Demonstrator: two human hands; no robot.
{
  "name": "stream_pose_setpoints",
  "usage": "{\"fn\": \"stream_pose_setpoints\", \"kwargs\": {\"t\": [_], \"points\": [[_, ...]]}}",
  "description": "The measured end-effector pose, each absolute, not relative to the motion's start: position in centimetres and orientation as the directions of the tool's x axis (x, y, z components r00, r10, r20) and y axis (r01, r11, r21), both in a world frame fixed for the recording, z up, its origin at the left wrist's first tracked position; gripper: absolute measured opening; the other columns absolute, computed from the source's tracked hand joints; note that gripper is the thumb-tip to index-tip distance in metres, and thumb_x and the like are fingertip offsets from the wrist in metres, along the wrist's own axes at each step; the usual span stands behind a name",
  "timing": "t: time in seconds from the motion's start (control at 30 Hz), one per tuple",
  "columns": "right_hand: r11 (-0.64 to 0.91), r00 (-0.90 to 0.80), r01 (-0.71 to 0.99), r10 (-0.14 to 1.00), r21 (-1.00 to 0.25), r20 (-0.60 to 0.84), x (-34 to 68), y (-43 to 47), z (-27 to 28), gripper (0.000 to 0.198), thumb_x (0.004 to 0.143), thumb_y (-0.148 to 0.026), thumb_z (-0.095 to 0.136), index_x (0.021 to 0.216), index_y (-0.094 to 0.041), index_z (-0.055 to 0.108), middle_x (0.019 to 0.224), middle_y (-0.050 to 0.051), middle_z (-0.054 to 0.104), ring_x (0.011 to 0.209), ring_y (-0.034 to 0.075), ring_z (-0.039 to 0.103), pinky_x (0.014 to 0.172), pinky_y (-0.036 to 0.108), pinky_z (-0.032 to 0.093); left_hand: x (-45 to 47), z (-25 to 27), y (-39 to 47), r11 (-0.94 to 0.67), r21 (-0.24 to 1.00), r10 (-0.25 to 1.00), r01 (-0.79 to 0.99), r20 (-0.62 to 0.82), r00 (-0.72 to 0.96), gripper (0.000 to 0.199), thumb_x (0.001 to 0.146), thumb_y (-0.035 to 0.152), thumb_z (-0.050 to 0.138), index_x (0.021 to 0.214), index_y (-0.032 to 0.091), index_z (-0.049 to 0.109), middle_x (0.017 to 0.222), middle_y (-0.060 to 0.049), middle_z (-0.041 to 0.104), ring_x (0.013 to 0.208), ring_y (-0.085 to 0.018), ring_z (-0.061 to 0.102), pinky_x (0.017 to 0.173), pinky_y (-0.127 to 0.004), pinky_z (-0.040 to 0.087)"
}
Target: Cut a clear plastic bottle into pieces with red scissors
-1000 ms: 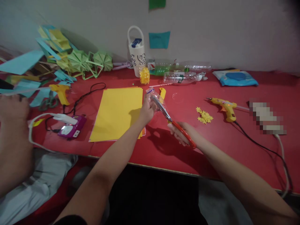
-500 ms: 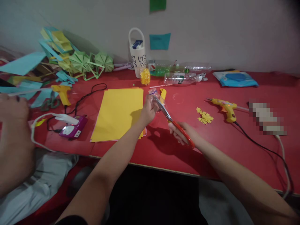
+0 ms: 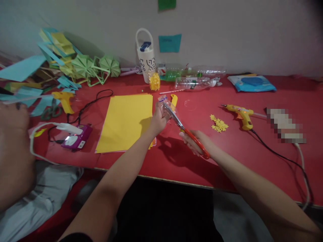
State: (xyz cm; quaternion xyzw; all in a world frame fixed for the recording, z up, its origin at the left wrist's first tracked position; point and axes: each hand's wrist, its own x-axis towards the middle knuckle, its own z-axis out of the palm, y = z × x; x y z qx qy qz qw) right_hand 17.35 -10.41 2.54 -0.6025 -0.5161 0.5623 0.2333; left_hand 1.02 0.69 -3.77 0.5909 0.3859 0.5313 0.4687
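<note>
My left hand [image 3: 159, 118] is closed around a clear plastic piece [image 3: 163, 98] with a purple band, which looks like part of a cut bottle. My right hand [image 3: 195, 143] grips red-handled scissors [image 3: 193, 137], their blades reaching up-left to the plastic by my left fingers. The blades look nearly together. Behind the blades lies a yellow-handled cutter [image 3: 174, 100], partly hidden. Beneath my left forearm is a stack of yellow paper [image 3: 126, 121]. A small pile of yellow stars [image 3: 219, 124] lies to the right of the scissors.
Yellow glue guns lie right [image 3: 241, 114] and left [image 3: 65, 101], with trailing cords. Clear bottles [image 3: 191, 83], a white tumbler [image 3: 146, 64] and a wipes pack [image 3: 252, 83] line the back. A purple power block [image 3: 77, 137] and another person's arm [image 3: 15, 151] are at left.
The scissor blades have come closer together at the plastic piece. Both hands stay in nearly the same place; the whole view has shifted slightly.
</note>
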Motion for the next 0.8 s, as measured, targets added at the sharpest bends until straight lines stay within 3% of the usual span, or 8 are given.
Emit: {"fn": "stream_pose_setpoints", "kwargs": {"t": [0.1, 0.23, 0.43, 0.6, 0.7, 0.8], "points": [[-0.360, -0.166, 0.352, 0.884, -0.864, -0.436, 17.3, -10.4, 2.5, 0.056, 0.075, -0.074, 0.062, 0.063, -0.024, 0.042, 0.037, -0.010, 0.037, 0.028, 0.007, 0.036, 0.031, 0.021, 0.030, 0.9, -3.0, 0.6, -0.272, 0.961, 0.947, -0.053, 0.277, 0.160, 0.036, 0.074, 0.031, 0.074, 0.102, 0.030, 0.051, 0.099, -0.004, 0.069, 0.096, -0.024, 0.066, 0.092, -0.041, 0.049], [-0.354, -0.173, 0.336, 0.888, -0.873, -0.426, 17.3, -10.3, 2.6, 0.057, 0.074, -0.077, 0.062, 0.063, -0.024, 0.043, 0.036, -0.010, 0.037, 0.027, 0.007, 0.035, 0.031, 0.021, 0.031, 1.1, -2.0, 0.3, -0.195, 0.962, 0.959, -0.193, 0.228, 0.167, 0.039, 0.069, 0.021, 0.077, 0.095, 0.029, 0.049, 0.103, -0.004, 0.069, 0.101, -0.025, 0.067, 0.093, -0.040, 0.048], [-0.336, -0.279, 0.315, 0.861, -0.888, -0.425, 17.5, -10.1, 2.2, 0.059, 0.074, -0.081, 0.056, 0.066, -0.023, 0.048, 0.036, -0.011, 0.039, 0.027, 0.007, 0.038, 0.036, 0.023, 0.039, 1.4, -1.3, 0.1, -0.068, 0.950, 0.989, -0.304, 0.105, 0.105, 0.029, 0.074, 0.010, 0.069, 0.090, 0.027, 0.053, 0.076, 0.001, 0.064, 0.078, -0.020, 0.066, 0.079, -0.035, 0.050], [-0.319, -0.260, 0.403, 0.859, -0.858, -0.441, 17.6, -10.1, 1.9, 0.057, 0.073, -0.078, 0.061, 0.065, -0.022, 0.051, 0.036, -0.010, 0.039, 0.029, 0.007, 0.040, 0.045, 0.025, 0.047, 0.6, -0.6, 0.8, 0.086, 0.912, 0.991, -0.402, -0.119, -0.058, 0.016, 0.080, 0.013, 0.062, 0.085, 0.025, 0.051, 0.069, 0.003, 0.063, 0.064, -0.016, 0.064, 0.071, -0.033, 0.052], [-0.317, -0.184, 0.376, 0.895, -0.871, -0.405, 17.8, -10.0, 2.2, 0.053, 0.075, -0.074, 0.064, 0.067, -0.022, 0.052, 0.038, -0.010, 0.040, 0.031, 0.008, 0.041, 0.045, 0.026, 0.046, 0.0, -0.4, 1.1, 0.152, 0.849, 0.986, -0.507, -0.168, 0.015, 0.022, 0.073, 0.013, 0.065, 0.085, 0.024, 0.051, 0.073, 0.003, 0.067, 0.069, -0.015, 0.067, 0.077, -0.033, 0.053], [-0.336, -0.149, 0.348, 0.902, -0.875, -0.406, 18.0, -9.8, 2.5, 0.055, 0.074, -0.076, 0.063, 0.066, -0.022, 0.052, 0.037, -0.009, 0.040, 0.031, 0.008, 0.039, 0.041, 0.024, 0.041, -0.4, -0.2, 0.9, 0.256, 0.785, 0.966, -0.565, -0.192, 0.171, 0.023, 0.067, 0.015, 0.065, 0.085, 0.022, 0.053, 0.079, 0.001, 0.071, 0.084, -0.019, 0.071, 0.092, -0.040, 0.052]]}}
